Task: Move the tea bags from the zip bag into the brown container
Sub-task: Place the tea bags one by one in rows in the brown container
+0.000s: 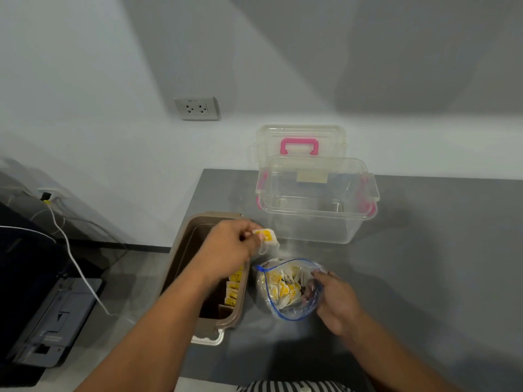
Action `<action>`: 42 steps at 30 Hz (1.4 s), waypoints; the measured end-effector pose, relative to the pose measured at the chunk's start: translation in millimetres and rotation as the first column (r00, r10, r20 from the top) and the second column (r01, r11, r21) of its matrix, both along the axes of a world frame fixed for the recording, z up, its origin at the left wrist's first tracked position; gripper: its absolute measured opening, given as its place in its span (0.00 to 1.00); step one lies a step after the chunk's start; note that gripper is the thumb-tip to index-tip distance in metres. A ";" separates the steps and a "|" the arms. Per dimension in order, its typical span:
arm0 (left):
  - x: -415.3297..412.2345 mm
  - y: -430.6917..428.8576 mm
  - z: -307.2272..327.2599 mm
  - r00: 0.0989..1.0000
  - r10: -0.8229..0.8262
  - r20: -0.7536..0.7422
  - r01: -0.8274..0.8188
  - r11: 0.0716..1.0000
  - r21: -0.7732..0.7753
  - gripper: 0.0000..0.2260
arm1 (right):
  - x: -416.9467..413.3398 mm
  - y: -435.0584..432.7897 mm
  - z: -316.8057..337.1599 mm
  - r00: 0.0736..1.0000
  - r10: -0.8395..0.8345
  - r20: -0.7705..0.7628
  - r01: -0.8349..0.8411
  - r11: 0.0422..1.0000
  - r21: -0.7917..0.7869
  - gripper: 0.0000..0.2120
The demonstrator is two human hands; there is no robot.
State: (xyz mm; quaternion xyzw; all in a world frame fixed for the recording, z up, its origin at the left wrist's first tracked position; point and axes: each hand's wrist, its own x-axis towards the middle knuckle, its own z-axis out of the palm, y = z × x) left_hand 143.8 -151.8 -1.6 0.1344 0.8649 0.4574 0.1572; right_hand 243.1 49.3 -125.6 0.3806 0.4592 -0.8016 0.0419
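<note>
Above the brown container (181,258), left hand (226,247) pinches a tea bag (268,239).

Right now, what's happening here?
A person is transferring tea bags. The left hand pinches one yellow-tagged tea bag in the air by the brown container's right rim. The right hand holds the zip bag open, with many tea bags inside. A few stand in the container already.
</note>
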 end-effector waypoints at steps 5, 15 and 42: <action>-20.6 -30.4 -0.9 0.982 0.098 -0.159 -0.125 0.977 -0.171 0.03 | 0.1 0.6 1.8 1.000 0.010 0.008 -0.010 1.000 0.006 0.10; -42.2 -38.9 -64.2 0.984 0.134 -0.119 -0.178 0.676 -0.715 0.05 | -1.7 -1.0 8.3 0.999 0.030 0.028 -0.031 0.999 0.043 0.09; -63.4 -33.3 -114.5 0.969 0.207 0.138 -0.044 0.687 -0.725 0.10 | 1.2 0.1 23.7 0.998 0.051 0.035 -0.051 0.999 0.008 0.09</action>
